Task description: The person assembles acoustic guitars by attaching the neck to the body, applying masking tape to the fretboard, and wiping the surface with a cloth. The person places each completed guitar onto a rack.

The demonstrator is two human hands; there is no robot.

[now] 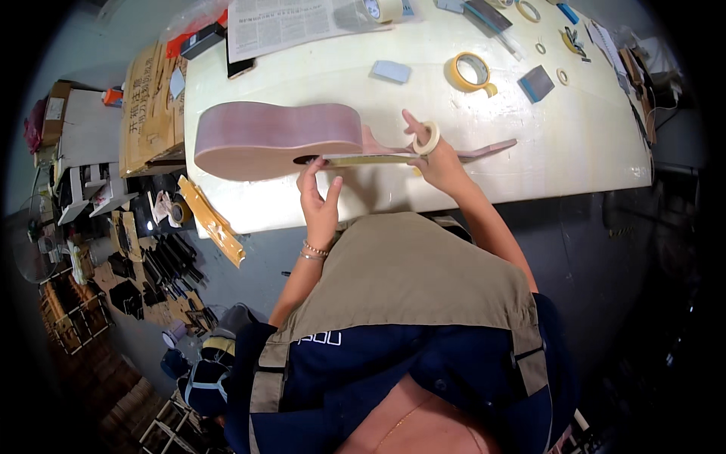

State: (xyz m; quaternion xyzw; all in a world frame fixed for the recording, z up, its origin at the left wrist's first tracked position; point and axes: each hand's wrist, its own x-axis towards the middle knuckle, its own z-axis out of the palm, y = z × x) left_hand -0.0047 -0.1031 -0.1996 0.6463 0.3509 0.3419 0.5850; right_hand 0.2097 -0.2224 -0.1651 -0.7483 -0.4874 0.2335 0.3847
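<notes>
You seem to be masking the fretboard (370, 160) of the unfinished acoustic guitar (280, 125) just beyond your fingers, left hand (319, 210) thumb and forefinger parted beside the soundhole (303, 160), right hand (442, 169) fingers spread through the tape roll (434, 137), so the next move probably calls for even pressure between them.

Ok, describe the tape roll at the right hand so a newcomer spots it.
On the white table is a guitar, the right hand at its neck. The pale tape roll is at that hand; the yellow roll lies beyond, on the table.
</notes>
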